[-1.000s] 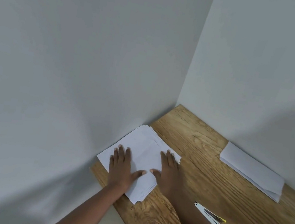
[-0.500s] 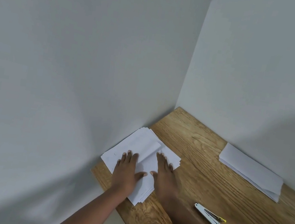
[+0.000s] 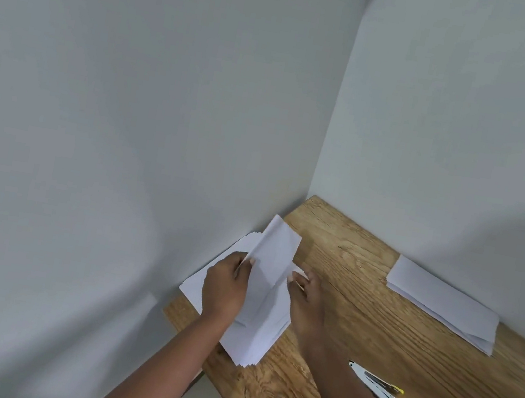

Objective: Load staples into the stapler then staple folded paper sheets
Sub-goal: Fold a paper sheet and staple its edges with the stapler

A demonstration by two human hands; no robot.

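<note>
A white sheet (image 3: 273, 263) is lifted off the paper stack (image 3: 248, 339) at the table's left corner, creased lengthwise and standing up. My left hand (image 3: 225, 288) pinches its left edge. My right hand (image 3: 307, 298) pinches its right edge with thumb and fingers. A white stapler with yellow tips (image 3: 375, 386) lies closed on the wood to the right of my right forearm, untouched. A pile of folded sheets (image 3: 441, 303) rests against the back wall on the right.
The wooden table (image 3: 356, 312) sits in a corner between two pale walls. Its left edge drops off just beside the paper stack. Bare wood lies between the stack, the stapler and the folded pile.
Both hands, which lay flat on the stack, have picked up the top sheet and raised it, bending it along its length.
</note>
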